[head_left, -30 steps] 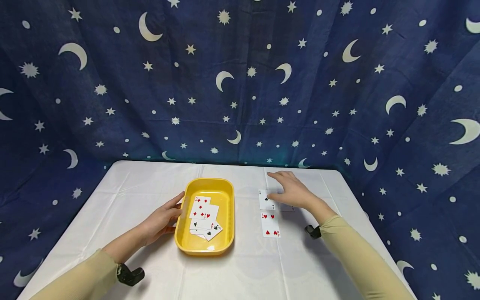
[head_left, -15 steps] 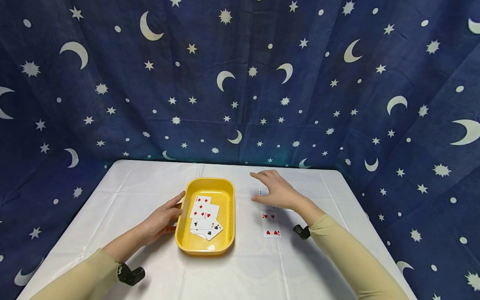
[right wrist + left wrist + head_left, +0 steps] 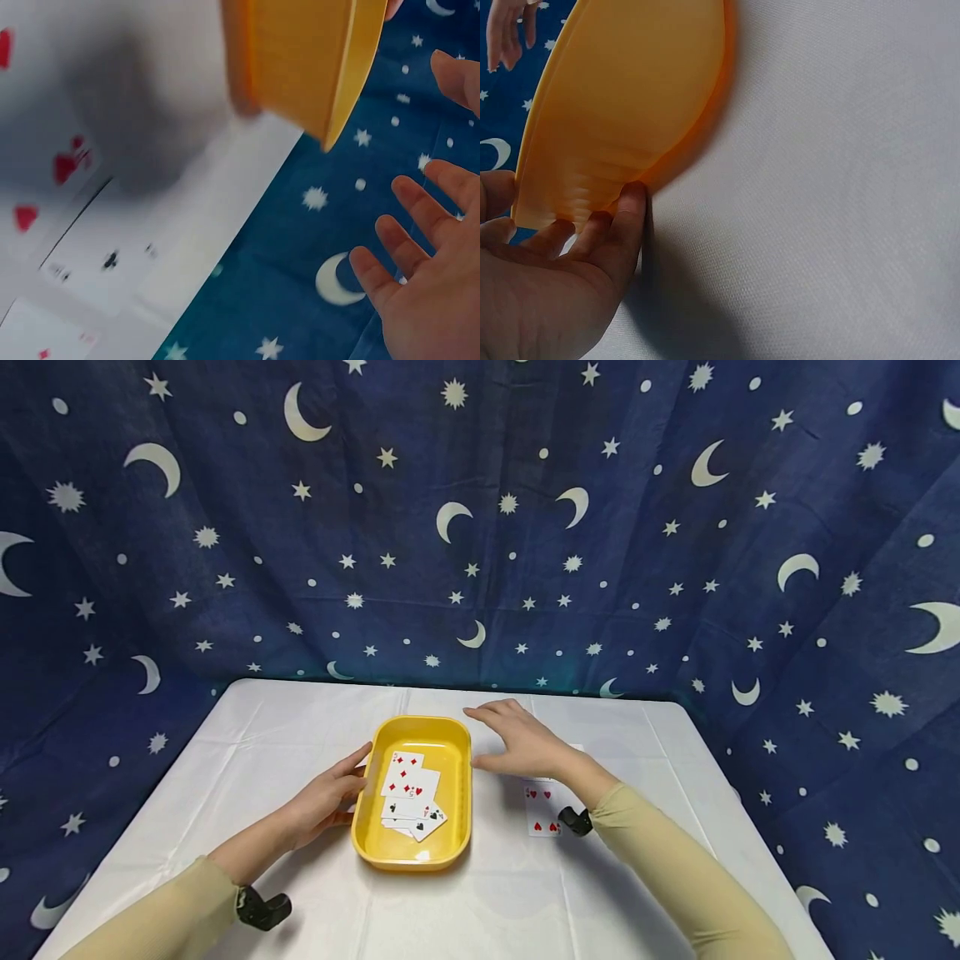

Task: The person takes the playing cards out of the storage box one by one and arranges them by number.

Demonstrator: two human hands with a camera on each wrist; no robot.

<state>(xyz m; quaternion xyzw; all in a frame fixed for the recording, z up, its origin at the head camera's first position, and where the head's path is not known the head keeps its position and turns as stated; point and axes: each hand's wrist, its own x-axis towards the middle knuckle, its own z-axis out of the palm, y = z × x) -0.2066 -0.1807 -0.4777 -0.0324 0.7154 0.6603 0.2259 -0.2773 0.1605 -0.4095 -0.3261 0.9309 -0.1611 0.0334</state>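
A shallow yellow plastic tray (image 3: 408, 860) sits on the table with several playing cards (image 3: 405, 778) overlapping inside it, red diamonds uppermost. My left hand (image 3: 322, 804) is at its left side; the left wrist view shows fingertips (image 3: 634, 196) touching the outer wall. Beside the right rim, my right hand (image 3: 521, 746) hovers with its fingers spread and nothing in them. In the right wrist view it is apart from the tray. Under the right arm lies a hearts card (image 3: 542, 818). A clubs card (image 3: 110, 260) and a diamonds card (image 3: 34, 334) lie beyond it, mostly hidden in the head view.
A white cloth covers the table (image 3: 292, 735). Behind its back edge hangs a dark blue curtain (image 3: 390, 643) with moons and stars. A black device (image 3: 262, 907) is strapped to each wrist.
My right hand has moved left from over the loose cards to the tray's right side, its fingers staying spread. The left hand, the tray and the cards have stayed in place.
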